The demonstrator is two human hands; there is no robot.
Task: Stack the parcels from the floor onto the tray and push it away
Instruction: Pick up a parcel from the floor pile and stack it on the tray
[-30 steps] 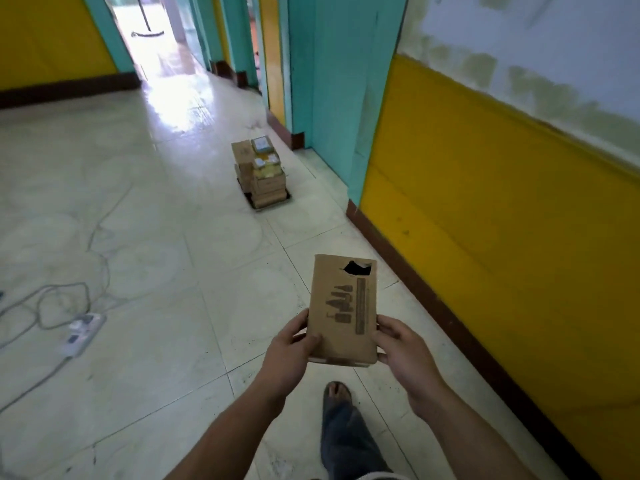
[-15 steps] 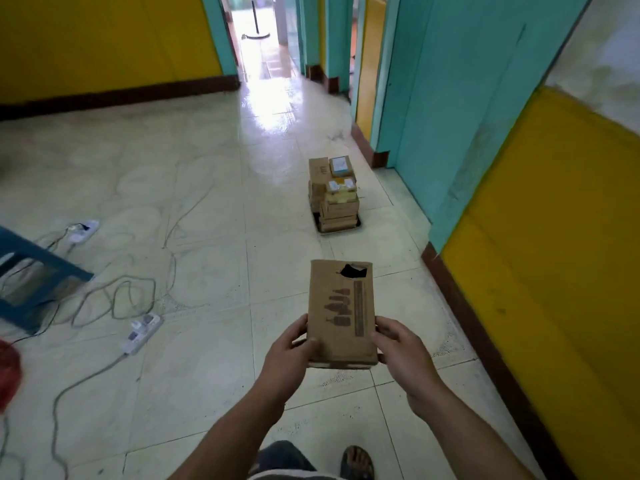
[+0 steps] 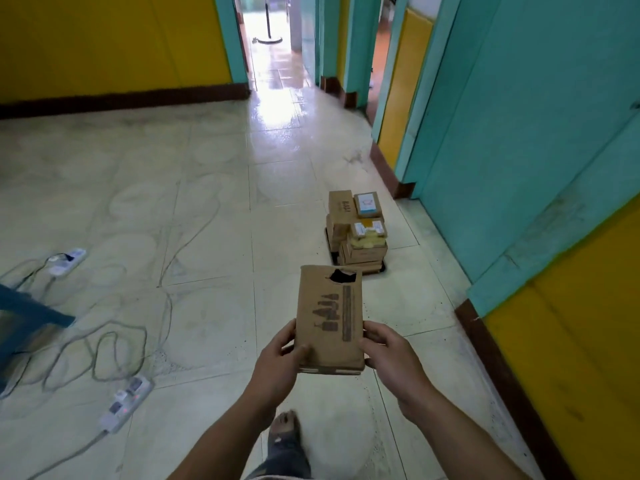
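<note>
Since the earlier frames the stacked tray has drawn closer and shifted right of centre, while the flat brown cardboard parcel (image 3: 329, 323) sits in the same two-handed hold. The left hand (image 3: 277, 363) clamps the near left edge, thumb on top; the right hand (image 3: 391, 356) clamps the near right edge, so both grips are closed on the parcel. It is carried level at chest height, its torn far end pointing away from the grip.

Below the grip a foot (image 3: 285, 433) steps on the pale tiled floor (image 3: 214, 237). Left of the grip lie a white power strip (image 3: 126, 401) and loose grey cables (image 3: 104, 348), well apart from the walking line; keeping right of them seems wise.

Beyond the far end of the parcel stands the black tray (image 3: 379, 268) with its pile of small brown cardboard boxes (image 3: 356, 233), near the teal door frame (image 3: 446, 133). The pile looks uneven on top, so the parcel probably sits best laid flat across the widest boxes, lowered with both hands and released only once it rests steady. The push comes after that.
</note>
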